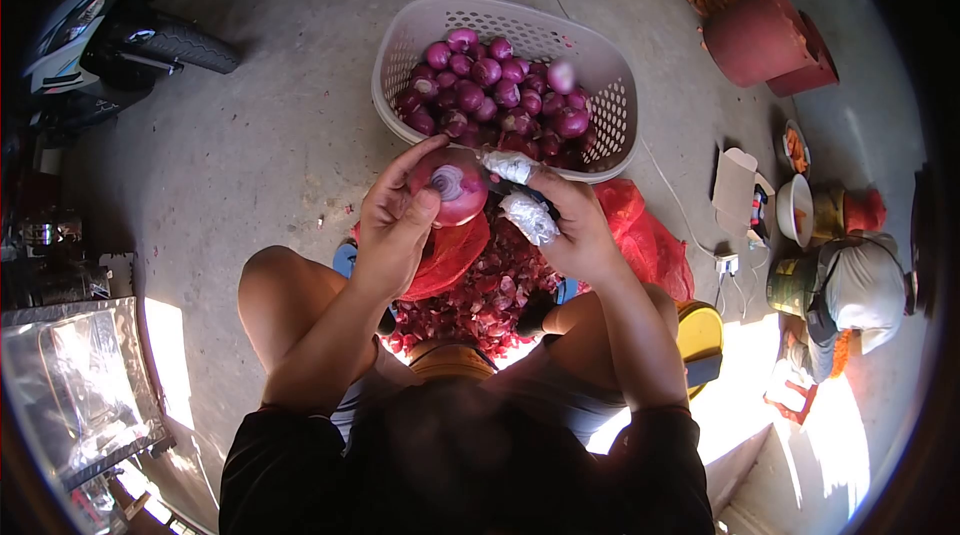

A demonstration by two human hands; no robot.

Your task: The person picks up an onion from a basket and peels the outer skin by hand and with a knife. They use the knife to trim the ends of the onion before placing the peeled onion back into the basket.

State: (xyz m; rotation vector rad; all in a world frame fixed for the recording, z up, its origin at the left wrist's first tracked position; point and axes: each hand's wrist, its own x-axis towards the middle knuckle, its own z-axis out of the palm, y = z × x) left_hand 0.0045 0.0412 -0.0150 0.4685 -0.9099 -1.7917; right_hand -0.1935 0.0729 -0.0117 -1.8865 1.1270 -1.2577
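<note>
My left hand (392, 230) is closed around a large red onion (452, 190), whose pale ringed cut end faces up. Close to the onion's right side is my right hand (565, 220). Silvery wrapping (528, 218) covers its thumb and a finger, and these curl around a dark object that is mostly hidden. Beyond both hands, a pale perforated basket (400, 45) holds many peeled red onions (505, 95). Below the hands, a heap of red onion skins (490, 285) lies between the person's legs.
Red mesh sacking (645, 240) lies right of the skins. A yellow round object (700, 345) is beside the right knee. Farther right are an open cardboard box (738, 190), a white bowl (795, 210) and another person (862, 285). A motorcycle wheel (185, 43) stands at upper left.
</note>
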